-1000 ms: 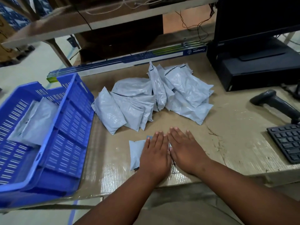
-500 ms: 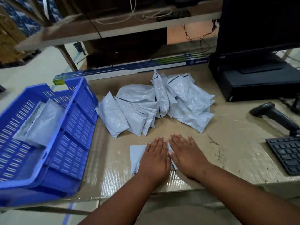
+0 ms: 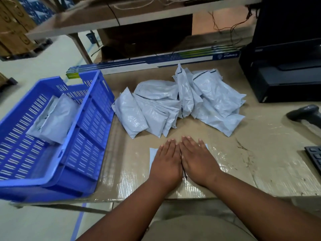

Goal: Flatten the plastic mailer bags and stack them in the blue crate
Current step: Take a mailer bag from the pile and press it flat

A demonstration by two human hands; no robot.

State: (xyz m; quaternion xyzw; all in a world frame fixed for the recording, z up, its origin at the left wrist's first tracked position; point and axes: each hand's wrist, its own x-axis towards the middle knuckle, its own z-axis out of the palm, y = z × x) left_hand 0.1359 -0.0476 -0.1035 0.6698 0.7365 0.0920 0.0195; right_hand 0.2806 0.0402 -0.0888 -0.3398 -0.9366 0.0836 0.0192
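A small grey mailer bag (image 3: 153, 156) lies flat on the table near its front edge, mostly hidden under my hands. My left hand (image 3: 166, 164) and my right hand (image 3: 198, 162) press down on it side by side, palms flat, fingers straight. Behind them sits a pile of several puffy grey mailer bags (image 3: 180, 106). The blue crate (image 3: 90, 108) stands at the left, holding a couple of grey mailer bags (image 3: 53, 119) stacked inside.
A black printer and monitor (image 3: 286, 66) stand at the back right. A barcode scanner (image 3: 304, 115) and a keyboard corner (image 3: 315, 157) lie at the right edge. A long blue-and-white box (image 3: 156, 61) runs along the back. The table surface (image 3: 260, 145) is taped cardboard.
My hands have slid slightly to the right across the flat bag, so more of its left part shows and its right corner peeks out. The view has shifted a little.
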